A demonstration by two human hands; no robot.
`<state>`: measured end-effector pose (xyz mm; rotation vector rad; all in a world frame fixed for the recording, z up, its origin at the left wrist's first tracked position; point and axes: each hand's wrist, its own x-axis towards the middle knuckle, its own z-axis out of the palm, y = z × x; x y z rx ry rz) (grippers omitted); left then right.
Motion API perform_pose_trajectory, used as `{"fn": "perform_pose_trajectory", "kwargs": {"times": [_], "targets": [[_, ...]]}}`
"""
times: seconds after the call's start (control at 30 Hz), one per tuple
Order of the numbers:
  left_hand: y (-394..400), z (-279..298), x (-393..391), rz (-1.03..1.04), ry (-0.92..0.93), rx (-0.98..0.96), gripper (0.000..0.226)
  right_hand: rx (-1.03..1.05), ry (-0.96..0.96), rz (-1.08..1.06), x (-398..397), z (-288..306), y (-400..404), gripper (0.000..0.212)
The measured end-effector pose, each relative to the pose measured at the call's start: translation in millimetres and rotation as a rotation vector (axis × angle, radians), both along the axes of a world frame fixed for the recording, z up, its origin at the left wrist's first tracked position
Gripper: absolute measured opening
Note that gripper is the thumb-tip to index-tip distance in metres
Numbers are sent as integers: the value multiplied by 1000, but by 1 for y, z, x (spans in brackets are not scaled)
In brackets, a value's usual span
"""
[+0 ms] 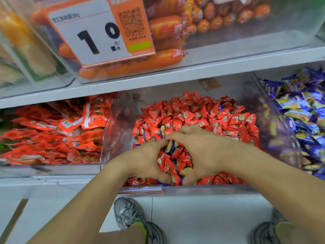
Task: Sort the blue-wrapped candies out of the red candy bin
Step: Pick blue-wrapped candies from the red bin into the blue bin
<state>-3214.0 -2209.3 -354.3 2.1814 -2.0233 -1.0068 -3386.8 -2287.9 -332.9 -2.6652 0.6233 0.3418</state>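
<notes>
Blue-wrapped candies [173, 146] lie between cupped hands in the red candy bin [274, 136].
Left hand [146, 161] and right hand [202, 150], fingers curled, scoop mixed wrappers; red candies [193, 110] could ride along or spill.

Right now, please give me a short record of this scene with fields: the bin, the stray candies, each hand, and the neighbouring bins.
bin: clear red candy bin, heaped with red candies
strays: blue-wrapped candies visible between the hands
left hand: left hand in the pile, fingers curved, cupping candies
right hand: right hand in the pile, fingertips meeting the left
right neighbour: blue candy bin
left neighbour: red packets
</notes>
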Motion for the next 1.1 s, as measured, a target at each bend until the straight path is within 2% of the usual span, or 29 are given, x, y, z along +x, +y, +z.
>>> {"fn": "perform_pose_trajectory", "kwargs": {"times": [0.07,0.17,0.27,0.37,0.4,0.5,0.6,0.7,0.77,0.83,0.97,1.0,1.1], "targets": [[2,5,-1,-40,-23,66,100,-12,89,-18,3,-1,-1,119],[0,0,-9,-65,-157,141,111,-60,239,-18,12,-6,-3,120],[-2,-10,-18,-20,-174,83,113,-19,237,-26,21,-10,-2,113],[1,-10,-21,22,-3,-51,83,54,135,-46,18,-14,-8,107],[3,-9,-21,55,74,-92,80,102,93,-76,14,-13,-11,107],[6,-7,-25,161,291,-178,79,173,-21,-134,-1,-1,-20,115],[1,6,-32,184,402,-271,83,187,-111,-165,-17,13,-29,118],[-8,22,-38,185,453,-313,92,104,-196,-209,-35,28,-40,117],[-13,30,-40,142,524,-259,97,36,-240,-245,-48,34,-45,110],[-16,35,-42,114,590,-206,86,-11,-203,-266,-59,37,-46,107],[-21,38,-38,212,640,-218,39,-50,-145,-232,-72,38,-45,104],[-22,37,-34,198,593,-222,34,-60,-132,-226,-74,38,-45,103],[-20,31,-25,129,502,-198,46,-72,-129,-231,-75,38,-44,101]]}}
